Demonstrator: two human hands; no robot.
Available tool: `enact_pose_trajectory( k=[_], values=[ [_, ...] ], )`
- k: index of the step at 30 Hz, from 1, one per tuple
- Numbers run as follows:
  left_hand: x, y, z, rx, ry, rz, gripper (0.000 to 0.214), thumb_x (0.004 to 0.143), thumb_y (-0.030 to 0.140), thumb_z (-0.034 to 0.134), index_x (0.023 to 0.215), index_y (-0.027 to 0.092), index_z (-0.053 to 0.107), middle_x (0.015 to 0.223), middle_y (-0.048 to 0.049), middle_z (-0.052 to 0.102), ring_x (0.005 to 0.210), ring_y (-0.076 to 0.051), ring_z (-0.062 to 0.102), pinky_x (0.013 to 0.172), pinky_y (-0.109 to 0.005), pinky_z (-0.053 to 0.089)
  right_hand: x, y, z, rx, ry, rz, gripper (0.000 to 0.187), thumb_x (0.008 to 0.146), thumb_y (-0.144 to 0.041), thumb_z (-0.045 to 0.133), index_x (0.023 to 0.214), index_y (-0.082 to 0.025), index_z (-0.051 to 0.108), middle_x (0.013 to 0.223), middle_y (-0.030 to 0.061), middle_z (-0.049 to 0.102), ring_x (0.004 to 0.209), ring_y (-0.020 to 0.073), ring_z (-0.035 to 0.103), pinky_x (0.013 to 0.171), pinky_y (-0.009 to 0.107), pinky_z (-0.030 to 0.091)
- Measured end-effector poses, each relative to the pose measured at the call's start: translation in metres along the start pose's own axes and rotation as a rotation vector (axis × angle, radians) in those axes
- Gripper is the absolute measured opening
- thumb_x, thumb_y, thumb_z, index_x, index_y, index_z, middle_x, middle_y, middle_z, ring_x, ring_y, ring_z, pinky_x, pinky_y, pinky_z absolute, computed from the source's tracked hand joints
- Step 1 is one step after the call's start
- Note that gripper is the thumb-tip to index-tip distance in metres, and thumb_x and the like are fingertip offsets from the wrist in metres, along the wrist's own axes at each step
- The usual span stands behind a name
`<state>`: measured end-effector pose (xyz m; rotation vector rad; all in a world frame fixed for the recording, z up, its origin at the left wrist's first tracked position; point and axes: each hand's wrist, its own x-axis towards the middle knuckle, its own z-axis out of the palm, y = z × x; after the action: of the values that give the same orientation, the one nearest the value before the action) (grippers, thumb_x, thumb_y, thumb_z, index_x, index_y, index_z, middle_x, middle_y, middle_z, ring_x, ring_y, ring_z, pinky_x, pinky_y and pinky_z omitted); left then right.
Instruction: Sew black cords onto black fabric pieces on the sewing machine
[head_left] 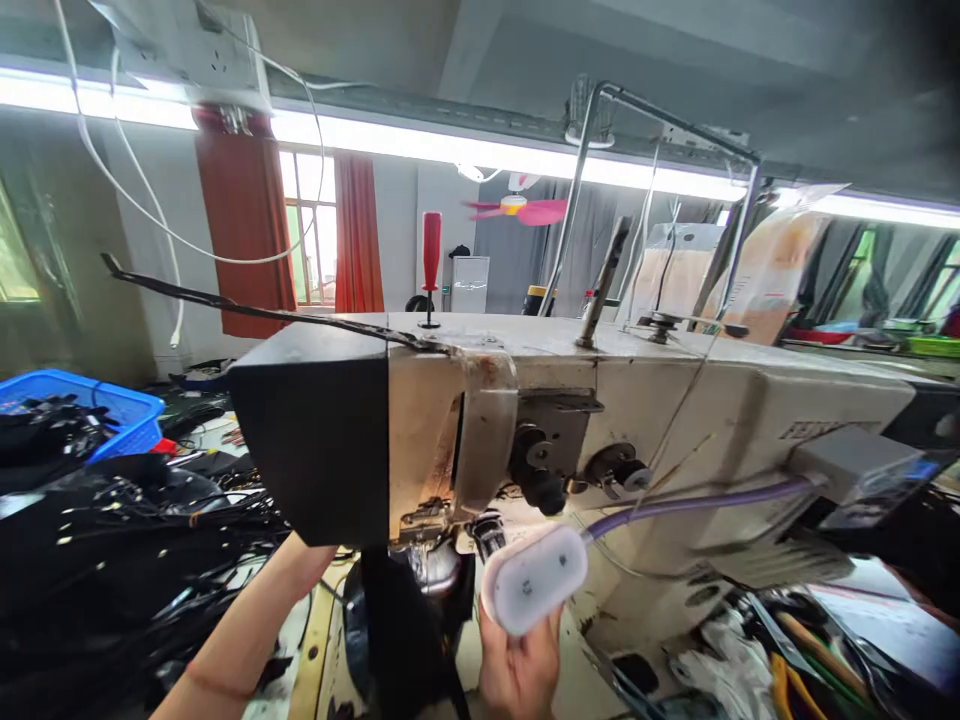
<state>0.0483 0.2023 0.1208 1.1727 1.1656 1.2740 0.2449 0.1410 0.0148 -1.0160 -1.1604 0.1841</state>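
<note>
The cream sewing machine head (694, 400), with a black end cover (315, 430), fills the middle of the view. My left forearm (255, 620) reaches up from the lower left, and the hand is hidden behind the end cover. Under the head, my right hand (517, 665) is right below a white oval lamp (536, 580), which hides its fingertips; whether it grips anything does not show. The lamp sits on a purple flexible neck (697, 502). Between my arms, black material (412, 635) hangs down over the machine's lower part.
A red-handled screwdriver (431, 255) stands upright on the machine top, beside a metal thread stand (577, 190). Black pieces (112, 560) are piled at left near a blue basket (131, 410). Scissors and other tools (802, 650) lie at lower right.
</note>
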Motion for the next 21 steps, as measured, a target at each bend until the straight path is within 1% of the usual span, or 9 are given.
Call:
enact_pose_trajectory(
  k=[2,3,6,8,10,12,15,18,21],
  values=[
    [-0.018,-0.006,-0.008,0.086,-0.074,-0.03,0.046,0.054,0.051,0.083,0.085,0.018,0.076,0.084,-0.0073,0.075,0.092,-0.033,0.066,0.087,-0.042,0.05,-0.002,-0.015,-0.006,-0.151,-0.117,-0.201,0.02,0.082,-0.033,0.064,0.098,-0.022,0.069,0.095,0.0099,0.065,0.099,0.03,0.06,0.086,0.043,0.046],
    [-0.027,-0.01,-0.011,0.161,-0.095,-0.022,0.042,0.053,0.05,0.083,0.081,0.019,0.076,0.082,-0.0068,0.074,0.09,-0.033,0.065,0.085,-0.04,0.05,-0.002,-0.023,-0.008,-0.217,-0.208,-0.263,0.016,0.081,-0.031,0.065,0.093,-0.022,0.069,0.091,0.0085,0.065,0.093,0.0283,0.06,0.082,0.042,0.047],
    [-0.044,-0.014,-0.011,0.465,-0.193,0.123,0.031,0.072,0.051,0.067,0.077,0.021,0.074,0.085,-0.0056,0.072,0.09,-0.028,0.061,0.086,-0.036,0.045,-0.001,-0.038,-0.011,-0.376,-0.44,-0.371,0.002,0.083,-0.022,0.062,0.081,-0.021,0.064,0.081,0.005,0.061,0.08,0.0226,0.058,0.07,0.035,0.046],
    [-0.049,-0.011,-0.004,0.623,-0.28,0.234,0.033,0.082,0.048,0.055,0.069,0.021,0.069,0.08,-0.0049,0.069,0.085,-0.024,0.058,0.083,-0.033,0.043,-0.003,-0.041,-0.013,-0.439,-0.494,-0.422,0.01,0.083,-0.016,0.059,0.074,-0.02,0.058,0.077,0.0037,0.058,0.077,0.0208,0.056,0.066,0.032,0.042],
    [-0.049,-0.008,0.005,0.687,-0.31,0.271,0.034,0.084,0.045,0.051,0.065,0.021,0.065,0.074,-0.0041,0.065,0.079,-0.023,0.056,0.077,-0.031,0.042,-0.009,-0.039,-0.014,-0.44,-0.482,-0.454,0.014,0.084,-0.015,0.057,0.071,-0.02,0.053,0.074,0.0026,0.056,0.075,0.0197,0.053,0.064,0.03,0.039],
    [-0.048,-0.005,0.014,0.67,-0.277,0.255,0.031,0.083,0.043,0.051,0.066,0.02,0.066,0.074,-0.0041,0.066,0.079,-0.023,0.057,0.075,-0.03,0.042,-0.015,-0.036,-0.013,-0.401,-0.423,-0.433,0.016,0.086,-0.016,0.054,0.07,-0.019,0.051,0.073,0.0019,0.054,0.074,0.0191,0.052,0.064,0.03,0.037],
    [-0.045,-0.004,0.022,0.559,-0.257,0.138,0.032,0.079,0.044,0.052,0.069,0.018,0.068,0.077,-0.0051,0.07,0.08,-0.024,0.061,0.073,-0.029,0.044,-0.022,-0.032,-0.007,-0.33,-0.321,-0.361,0.018,0.088,-0.017,0.05,0.069,-0.02,0.049,0.071,0.0014,0.051,0.073,0.0185,0.052,0.067,0.032,0.036],
    [-0.044,-0.003,0.026,0.431,-0.267,-0.013,0.035,0.073,0.047,0.056,0.073,0.015,0.071,0.075,-0.0055,0.073,0.08,-0.027,0.064,0.068,-0.029,0.046,-0.026,-0.028,0.0,-0.273,-0.262,-0.332,0.02,0.086,-0.019,0.051,0.066,-0.02,0.049,0.068,0.0005,0.05,0.071,0.0178,0.052,0.066,0.032,0.035],
    [-0.041,-0.005,0.027,0.352,-0.252,-0.047,0.034,0.069,0.046,0.06,0.078,0.015,0.074,0.081,-0.0058,0.075,0.087,-0.029,0.067,0.075,-0.03,0.049,-0.027,-0.025,0.004,-0.266,-0.234,-0.315,0.02,0.084,-0.02,0.053,0.064,-0.02,0.05,0.066,-0.0002,0.05,0.066,0.0173,0.053,0.064,0.031,0.037]
  ],
)
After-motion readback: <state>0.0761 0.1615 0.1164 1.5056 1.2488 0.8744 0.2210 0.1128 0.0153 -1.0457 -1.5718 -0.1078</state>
